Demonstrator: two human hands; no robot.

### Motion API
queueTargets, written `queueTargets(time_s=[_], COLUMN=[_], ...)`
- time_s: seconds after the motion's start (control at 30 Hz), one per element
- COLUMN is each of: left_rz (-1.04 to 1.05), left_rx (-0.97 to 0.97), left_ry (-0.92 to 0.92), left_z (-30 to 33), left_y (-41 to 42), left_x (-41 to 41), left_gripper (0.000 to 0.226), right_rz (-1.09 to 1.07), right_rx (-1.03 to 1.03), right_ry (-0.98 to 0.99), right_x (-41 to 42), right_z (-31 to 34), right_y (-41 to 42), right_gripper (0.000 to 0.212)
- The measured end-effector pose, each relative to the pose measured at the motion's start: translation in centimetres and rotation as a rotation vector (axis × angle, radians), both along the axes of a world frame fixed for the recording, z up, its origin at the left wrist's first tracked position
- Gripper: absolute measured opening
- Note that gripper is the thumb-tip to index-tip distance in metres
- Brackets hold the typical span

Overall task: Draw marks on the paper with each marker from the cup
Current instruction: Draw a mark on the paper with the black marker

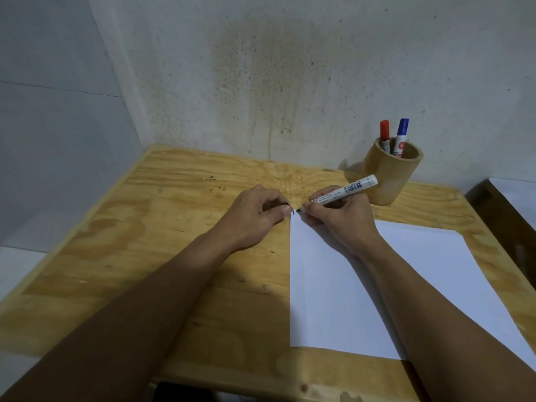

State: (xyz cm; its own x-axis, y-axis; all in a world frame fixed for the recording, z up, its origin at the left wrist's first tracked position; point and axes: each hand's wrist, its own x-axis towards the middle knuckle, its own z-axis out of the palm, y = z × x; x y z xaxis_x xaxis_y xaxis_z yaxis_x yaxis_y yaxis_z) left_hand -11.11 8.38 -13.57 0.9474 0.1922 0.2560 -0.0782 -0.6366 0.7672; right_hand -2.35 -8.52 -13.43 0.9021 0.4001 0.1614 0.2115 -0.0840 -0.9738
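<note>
A white sheet of paper (362,285) lies on the right half of the wooden table (174,256). My right hand (342,219) grips a white marker (345,191) like a pen, its dark tip down at the paper's far left corner beside a small dark mark (294,212). My left hand (255,216) rests curled just left of that corner, thumb and forefinger pinched on a small dark piece that looks like the marker's cap, mostly hidden. A wooden cup (388,172) at the back right holds a red-capped marker (384,134) and a blue-capped marker (401,136).
The table stands in a corner, with a stained wall (275,82) behind it and a pale wall on the left. A dark piece of furniture (504,210) sits beyond the table's right edge. Both forearms stretch across the near part of the table.
</note>
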Motion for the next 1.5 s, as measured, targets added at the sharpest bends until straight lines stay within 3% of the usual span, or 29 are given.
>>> queueTargets(time_s=[0.8,0.93,1.1,1.2,1.27,1.33,1.5], left_rz=[0.012,0.019,0.104,0.168,0.163,0.153,0.146], left_rx=[0.015,-0.012,-0.277,-0.394,-0.437,-0.475,-0.505], left_ry=[0.019,0.036,-0.006,-0.042,-0.044,-0.042,-0.023], left_z=[-0.1,-0.3,0.3,0.7,1.0,1.1,1.6], left_y=[-0.1,0.0,0.3,0.2,-0.1,-0.2,-0.6], left_x=[0.0,0.1,0.3,0.5,0.7,0.9,1.5], left_gripper=[0.012,0.011,0.011,0.017,0.019,0.019,0.018], right_rz=[0.035,-0.003,-0.020,-0.004,0.046,0.091,0.116], right_rx=[0.003,0.085,0.251,0.260,0.244,0.182,0.095], right_ry=[0.018,0.035,0.168,0.230,0.253,0.219,0.117], right_x=[0.2,0.0,0.2,0.5,0.7,0.9,0.8], right_z=[-0.3,0.1,0.7,1.6,2.3,3.1,4.8], right_y=[-0.1,-0.2,-0.5,-0.8,-0.9,-1.2,-1.6], right_gripper=[0.014,0.016,0.024,0.006,0.007,0.004,0.024])
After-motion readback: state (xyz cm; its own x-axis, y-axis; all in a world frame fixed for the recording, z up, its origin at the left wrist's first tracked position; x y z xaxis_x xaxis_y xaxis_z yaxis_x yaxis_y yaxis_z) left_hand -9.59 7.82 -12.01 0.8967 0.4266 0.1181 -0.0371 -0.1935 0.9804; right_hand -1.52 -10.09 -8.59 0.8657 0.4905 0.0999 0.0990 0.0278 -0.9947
